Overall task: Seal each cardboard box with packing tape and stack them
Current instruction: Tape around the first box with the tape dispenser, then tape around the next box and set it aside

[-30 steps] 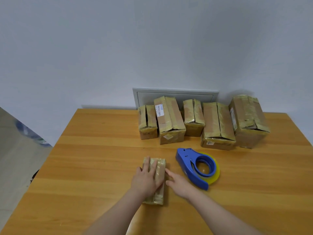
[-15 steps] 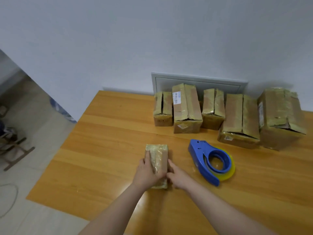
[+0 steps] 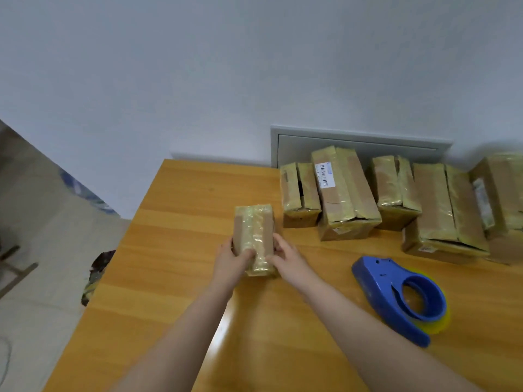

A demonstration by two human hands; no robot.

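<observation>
At the counter [image 3: 175,250], your left hand [image 3: 230,260] and right hand [image 3: 285,260] hold the box [image 3: 254,227], each grip curled round one side. Right of it lies the dispenser [image 3: 396,292].

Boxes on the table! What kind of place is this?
Probably a packing spot in a plain room: taped boxes along the wall on a wooden table, a blue tape dispenser, left hand and right hand gripping a small box.
</observation>
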